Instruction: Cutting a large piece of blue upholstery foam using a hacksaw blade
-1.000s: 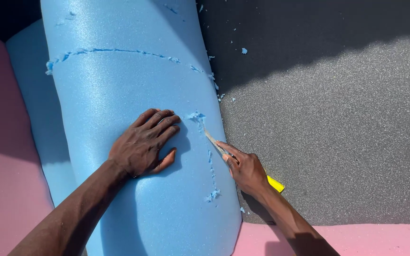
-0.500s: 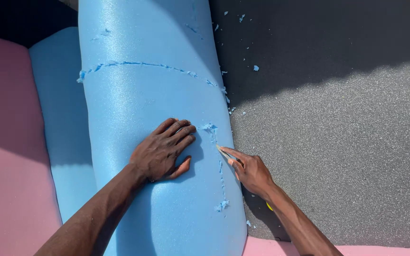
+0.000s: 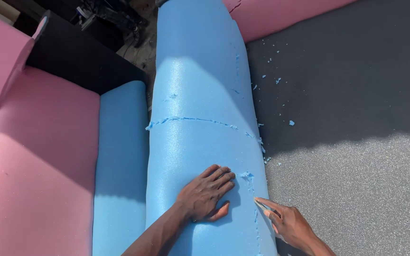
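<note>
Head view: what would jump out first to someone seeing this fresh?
A long blue foam roll runs up the middle of the frame, with a ragged cut line across it. The left hand lies flat on the roll near the bottom, and the right hand presses a thin blade into its right edge. Pink foam sheets lie to the left, grey foam to the right.

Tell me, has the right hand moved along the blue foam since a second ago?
Cannot tell. The right hand sits about as far from the left hand, beside the torn nick in the blue foam; mostly the camera shifted.
</note>
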